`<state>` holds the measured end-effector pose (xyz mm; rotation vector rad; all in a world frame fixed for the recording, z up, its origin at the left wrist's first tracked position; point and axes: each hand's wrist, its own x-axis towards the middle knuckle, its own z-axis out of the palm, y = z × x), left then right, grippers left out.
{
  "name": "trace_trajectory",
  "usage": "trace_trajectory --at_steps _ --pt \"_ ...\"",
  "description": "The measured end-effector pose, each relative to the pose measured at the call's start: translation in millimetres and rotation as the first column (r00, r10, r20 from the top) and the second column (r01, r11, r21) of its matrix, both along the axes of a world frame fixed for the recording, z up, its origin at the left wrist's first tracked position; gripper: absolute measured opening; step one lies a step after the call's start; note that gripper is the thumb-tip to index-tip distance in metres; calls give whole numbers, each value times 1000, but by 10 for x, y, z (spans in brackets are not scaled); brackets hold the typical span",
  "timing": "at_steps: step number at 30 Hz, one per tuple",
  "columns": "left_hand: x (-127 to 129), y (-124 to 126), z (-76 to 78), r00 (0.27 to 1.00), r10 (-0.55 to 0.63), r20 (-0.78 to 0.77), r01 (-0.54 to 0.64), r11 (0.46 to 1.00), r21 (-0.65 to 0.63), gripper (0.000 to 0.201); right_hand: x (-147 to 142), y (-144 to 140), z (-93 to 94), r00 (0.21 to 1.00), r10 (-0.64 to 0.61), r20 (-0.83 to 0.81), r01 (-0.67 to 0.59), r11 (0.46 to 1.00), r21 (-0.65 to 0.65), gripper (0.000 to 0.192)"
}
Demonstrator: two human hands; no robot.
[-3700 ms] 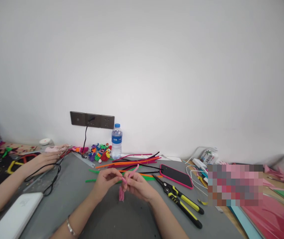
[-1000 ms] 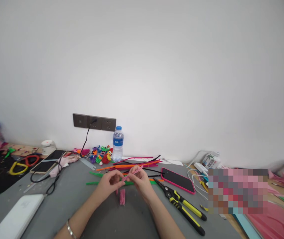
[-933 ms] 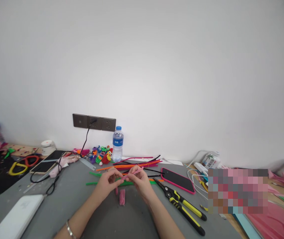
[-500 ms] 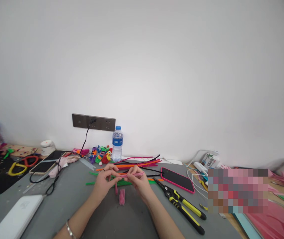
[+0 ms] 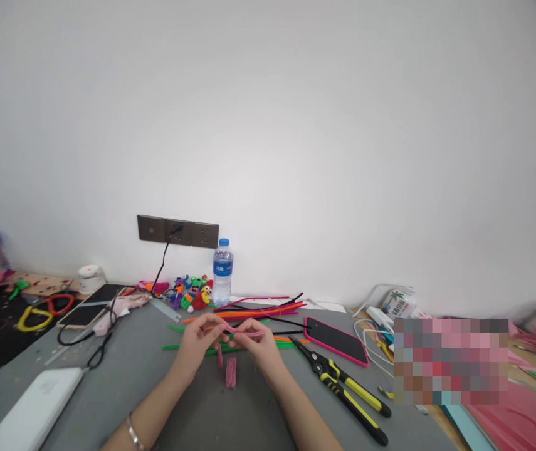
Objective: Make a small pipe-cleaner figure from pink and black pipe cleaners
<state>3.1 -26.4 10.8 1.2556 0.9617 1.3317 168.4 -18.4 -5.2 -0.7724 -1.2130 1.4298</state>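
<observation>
Between both hands is a pink pipe cleaner (image 5: 250,334), partly hidden by the fingers. My left hand (image 5: 197,344) pinches it near its left part, and my right hand (image 5: 261,348) is closed on it a little to the right, the fingertips almost meeting. A short pink piece (image 5: 219,356) hangs or lies just below the left fingertips; I cannot tell whether it is joined to the held one. On the grey mat (image 5: 192,416) beneath lies a folded pink pipe-cleaner bundle (image 5: 231,373). Green pipe cleaners (image 5: 171,346) and orange ones (image 5: 277,311) spread behind the hands.
Yellow-and-black pliers (image 5: 343,388) and a pink-cased phone (image 5: 336,340) lie to the right. A water bottle (image 5: 222,275) and small colourful figures (image 5: 192,293) stand by the wall. At left are a white power bank (image 5: 32,407), a black cable (image 5: 103,344) and another phone (image 5: 91,305).
My fingers have shifted slightly along the pink pipe cleaner, and the right hand has turned and come a little left. The pink bundle on the mat stays put.
</observation>
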Motion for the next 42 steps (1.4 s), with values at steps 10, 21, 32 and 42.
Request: trace_trajectory --at_steps 10,21,32,42 --pt "53 -10 -9 967 29 253 22 981 -195 33 -78 -27 -64 999 -39 20 37 996 80 26" --pt "100 -36 -95 955 -74 286 138 967 -213 25 -124 -86 -25 975 -194 105 158 947 281 15" --pt "75 -9 -70 924 -75 375 178 952 -250 28 -89 -113 48 978 -161 136 123 960 253 16" --pt "67 -36 1 907 -151 393 263 932 -250 33 -12 -23 -5 995 -3 -96 12 995 103 22"
